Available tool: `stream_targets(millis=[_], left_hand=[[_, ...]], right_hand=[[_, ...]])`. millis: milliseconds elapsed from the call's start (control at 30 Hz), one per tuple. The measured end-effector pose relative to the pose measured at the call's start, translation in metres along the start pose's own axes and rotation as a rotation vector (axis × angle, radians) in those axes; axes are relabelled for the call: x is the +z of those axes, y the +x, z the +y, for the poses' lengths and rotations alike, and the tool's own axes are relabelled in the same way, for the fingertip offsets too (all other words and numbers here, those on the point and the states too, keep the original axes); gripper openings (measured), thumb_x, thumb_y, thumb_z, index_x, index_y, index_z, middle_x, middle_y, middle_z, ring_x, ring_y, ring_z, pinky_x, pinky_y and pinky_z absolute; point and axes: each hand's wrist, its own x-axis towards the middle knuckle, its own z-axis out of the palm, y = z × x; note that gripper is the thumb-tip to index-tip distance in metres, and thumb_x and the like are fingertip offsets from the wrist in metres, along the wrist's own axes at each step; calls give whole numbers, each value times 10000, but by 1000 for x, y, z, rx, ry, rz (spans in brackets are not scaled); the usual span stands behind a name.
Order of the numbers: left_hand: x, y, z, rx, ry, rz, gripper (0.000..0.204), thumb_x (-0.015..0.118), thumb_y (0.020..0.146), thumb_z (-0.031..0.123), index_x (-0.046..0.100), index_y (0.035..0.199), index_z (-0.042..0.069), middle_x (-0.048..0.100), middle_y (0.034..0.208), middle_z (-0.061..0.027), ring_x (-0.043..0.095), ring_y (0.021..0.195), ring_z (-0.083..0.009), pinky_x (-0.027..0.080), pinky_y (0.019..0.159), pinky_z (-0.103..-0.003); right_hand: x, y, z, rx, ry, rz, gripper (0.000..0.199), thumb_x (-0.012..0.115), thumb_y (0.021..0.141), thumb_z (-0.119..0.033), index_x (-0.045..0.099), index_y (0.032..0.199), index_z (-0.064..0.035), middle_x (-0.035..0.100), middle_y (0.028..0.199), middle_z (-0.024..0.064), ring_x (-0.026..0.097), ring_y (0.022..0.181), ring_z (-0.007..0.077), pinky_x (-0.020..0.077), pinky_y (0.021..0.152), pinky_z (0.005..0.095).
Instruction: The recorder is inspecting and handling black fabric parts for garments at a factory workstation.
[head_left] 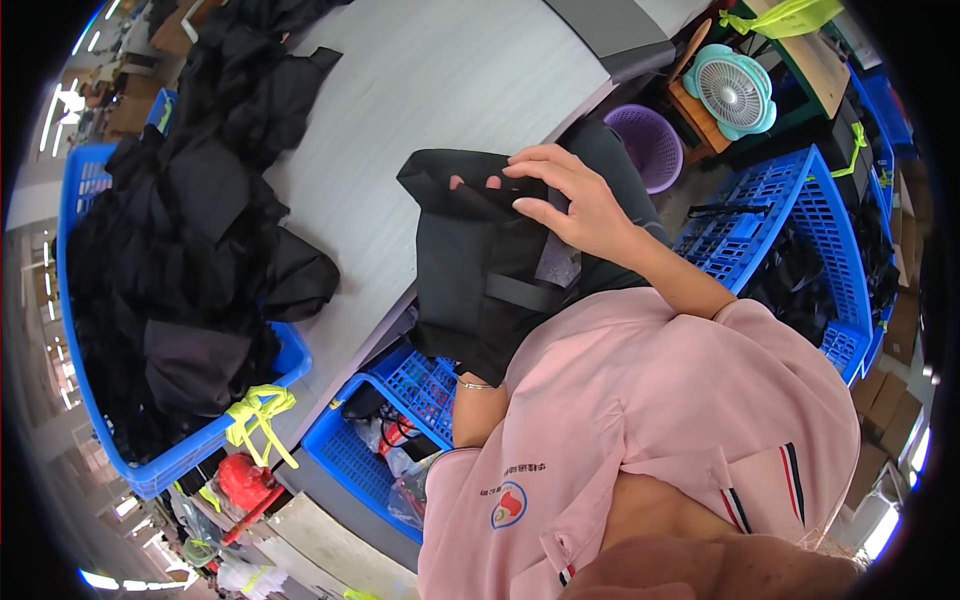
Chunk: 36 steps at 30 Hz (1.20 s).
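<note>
A black fabric bag (455, 255) with a sewn strap band is held up in front of my chest, over the near edge of the table. My left forearm goes into its lower end, and a bracelet shows at the wrist. Only fingertips of my left hand (493, 183) show at the bag's upper opening, against the cloth; the rest is hidden inside. My right hand (580, 200) is at the opening's right corner, fingers and thumb bent around the rim cloth.
A pale grey table (400, 90) lies beyond the bag. At left, a blue basket (75, 200) overflows with black fabric pieces (200, 250). Blue crates (740, 235) stand at right, near a purple bin (650, 150) and a teal fan (730, 90). Another blue basket (335, 430) sits below the table.
</note>
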Motion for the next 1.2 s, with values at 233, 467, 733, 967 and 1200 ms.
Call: stream_targets(millis=[233, 467, 733, 967, 1200], left_hand=[[-16, -5, 17, 107, 173, 12, 308, 604, 908, 170, 658, 1184, 45, 658, 1154, -120, 556, 1236, -261, 445, 1032, -376], [-52, 10, 43, 719, 1374, -160, 279, 627, 888, 159, 695, 1134, 46, 701, 1078, -125, 570, 1216, -269, 476, 1003, -384], [-34, 44, 7, -78, 292, 18, 359, 571, 992, 138, 534, 1292, -55, 591, 1271, -135, 602, 1124, -205, 490, 992, -344], [-24, 23, 28, 561, 433, 372, 197, 694, 879, -10, 620, 1062, -9, 640, 1036, -90, 618, 867, -125, 531, 734, -255], [-30, 72, 69, 115, 760, -314, 411, 729, 847, 57, 611, 1236, 0, 634, 1055, -48, 586, 935, -117, 482, 839, -260]], right_hand=[[-16, 10, 4, 102, 535, -357, 92, 679, 871, -90, 658, 844, -5, 649, 934, 37, 584, 981, 192, 350, 1118, 373], [-42, 28, 22, 240, 686, -450, 184, 593, 963, -199, 609, 930, -19, 635, 1004, 5, 557, 1056, 154, 184, 1209, 432], [-18, 129, 72, -101, 56, 70, 304, 585, 990, -188, 602, 1230, -3, 613, 1226, 91, 552, 1162, 147, 423, 993, 309], [-14, 22, 50, 212, 281, 193, 139, 662, 931, -127, 688, 962, 5, 675, 858, 21, 603, 785, 77, 486, 728, 229], [23, 19, 52, 157, 176, -105, 193, 717, 860, -113, 662, 1011, -6, 663, 819, 52, 622, 752, 117, 496, 701, 269]])
